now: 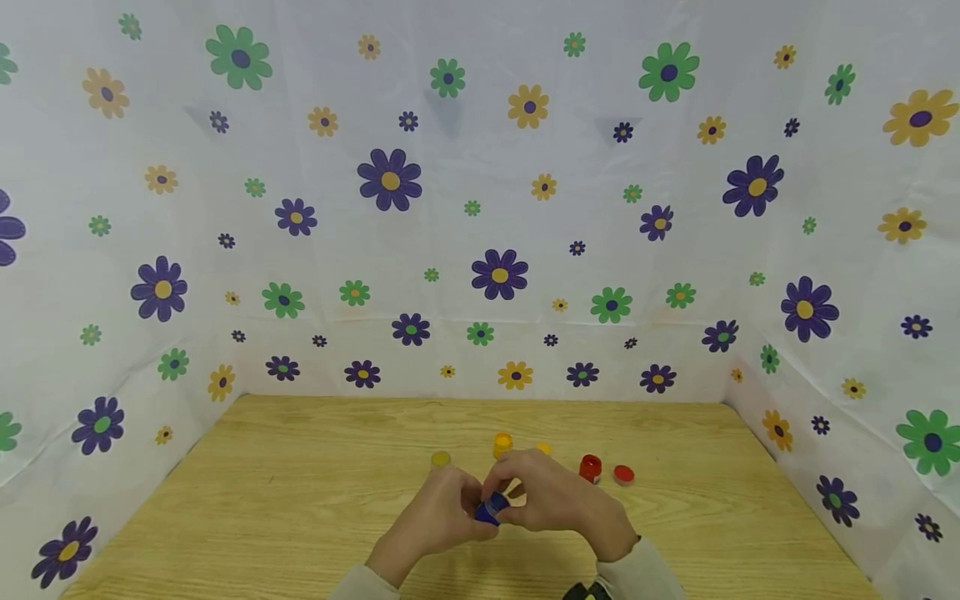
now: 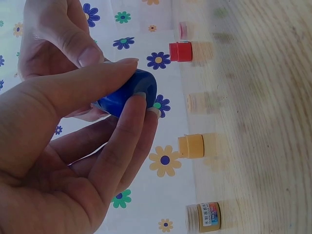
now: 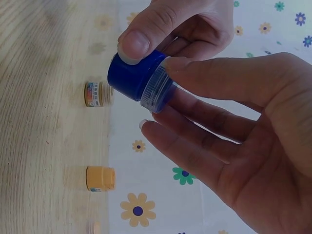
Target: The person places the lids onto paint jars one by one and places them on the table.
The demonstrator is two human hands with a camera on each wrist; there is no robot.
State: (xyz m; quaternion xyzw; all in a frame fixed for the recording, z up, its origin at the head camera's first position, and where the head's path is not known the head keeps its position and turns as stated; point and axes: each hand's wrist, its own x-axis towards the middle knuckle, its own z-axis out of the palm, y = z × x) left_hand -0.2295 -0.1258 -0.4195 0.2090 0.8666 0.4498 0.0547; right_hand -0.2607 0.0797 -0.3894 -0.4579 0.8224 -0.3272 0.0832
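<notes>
A small blue paint jar [image 1: 489, 510] is held above the table between both hands. The left hand [image 1: 441, 515] grips the jar's body, thumb on one side and fingers on the other. At the other end, the right hand [image 1: 553, 493] pinches the clear ridged lid [image 3: 156, 88] between thumb and fingers. In the right wrist view the jar is tilted and its lid sits on the body. Whether the lid is loose cannot be told.
Behind the hands stand an ochre jar [image 1: 440, 459] with its lid on, an open yellow jar [image 1: 502, 444] and an open red jar [image 1: 590, 468]. A yellow lid [image 1: 543, 448] and a red lid [image 1: 624, 475] lie on the wooden table [image 1: 315, 467]. Flowered cloth [image 1: 450, 242] encloses the back and sides.
</notes>
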